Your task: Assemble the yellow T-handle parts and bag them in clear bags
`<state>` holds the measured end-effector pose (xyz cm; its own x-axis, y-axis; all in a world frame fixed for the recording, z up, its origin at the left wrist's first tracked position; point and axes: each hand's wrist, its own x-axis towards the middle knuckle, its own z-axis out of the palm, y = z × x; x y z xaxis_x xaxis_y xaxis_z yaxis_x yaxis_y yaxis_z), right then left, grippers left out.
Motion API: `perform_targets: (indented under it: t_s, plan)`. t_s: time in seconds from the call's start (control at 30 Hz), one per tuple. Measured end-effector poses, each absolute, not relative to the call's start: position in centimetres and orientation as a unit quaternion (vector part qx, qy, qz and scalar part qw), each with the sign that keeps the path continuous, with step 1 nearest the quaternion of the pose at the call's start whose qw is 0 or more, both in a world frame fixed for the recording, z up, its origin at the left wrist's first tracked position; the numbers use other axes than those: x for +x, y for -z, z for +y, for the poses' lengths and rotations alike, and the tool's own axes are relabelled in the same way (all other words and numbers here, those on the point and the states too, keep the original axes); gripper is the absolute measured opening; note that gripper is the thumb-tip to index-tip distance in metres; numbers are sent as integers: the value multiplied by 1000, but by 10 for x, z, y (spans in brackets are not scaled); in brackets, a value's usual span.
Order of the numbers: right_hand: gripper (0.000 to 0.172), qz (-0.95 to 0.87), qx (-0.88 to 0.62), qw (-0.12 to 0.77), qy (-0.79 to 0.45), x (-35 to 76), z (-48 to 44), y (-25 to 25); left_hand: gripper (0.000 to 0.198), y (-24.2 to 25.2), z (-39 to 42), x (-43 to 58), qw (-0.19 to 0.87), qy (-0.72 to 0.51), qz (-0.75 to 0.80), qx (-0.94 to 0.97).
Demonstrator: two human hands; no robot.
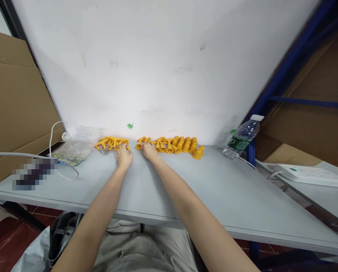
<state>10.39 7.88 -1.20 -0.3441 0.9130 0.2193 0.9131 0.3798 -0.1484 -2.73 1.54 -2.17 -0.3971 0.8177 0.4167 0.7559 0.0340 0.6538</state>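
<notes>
My left hand [125,156] is closed, its fingers curled round a yellow plastic piece [127,147] at the right end of a heap of yellow branching pieces [106,142]. Silvery ball chains [103,151] lie along the front of that heap, and a bit of chain shows below the hand. My right hand [150,152] reaches the left part of a row of yellow horn-shaped pieces [169,148]. Its fingers are pinched on one of them, mostly hidden by the hand. Just left of those fingertips lies another horn-shaped piece [139,145], its round mouth facing me.
Yellow cup-shaped pieces [186,145] stand in stacked rows at the right, one group [197,153] slightly apart. A plastic bottle [242,136] leans against the white back panel [169,75]. Clear bags [75,149], white cables and a pixelated dark object [34,174] lie left on the grey table [214,196].
</notes>
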Motion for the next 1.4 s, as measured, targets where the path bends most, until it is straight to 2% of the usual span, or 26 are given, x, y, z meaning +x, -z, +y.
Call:
perform_targets:
  t_s: [0.13,0.27,0.47,0.6,0.73,0.83,0.93,1.03,1.4]
  plan:
    - [32,-808,-573,134,-23,111,81,9,33,18,14,-26,41,-415,725,548]
    - [37,-789,-597,144,14,112,79,12,32,13,9,-26,44,-378,755,534]
    - [41,-801,-578,143,61,108,72,16,32,12,4,-26,55,-235,803,544]
    - [43,-803,-572,152,72,104,70,14,34,15,4,-25,58,-186,800,568]
    - [51,-854,-489,163,75,99,71,14,38,15,4,-25,56,-174,799,573]
    - [46,-887,-440,126,63,92,72,15,38,14,3,-25,53,-173,797,577]
    - [39,-881,-458,97,71,84,73,14,36,15,4,-26,48,-178,793,581]
    - [41,-861,-493,94,87,78,73,11,35,17,5,-27,43,-190,788,584]
    - [42,-815,-550,157,93,85,72,8,32,20,7,-28,40,-214,782,583]
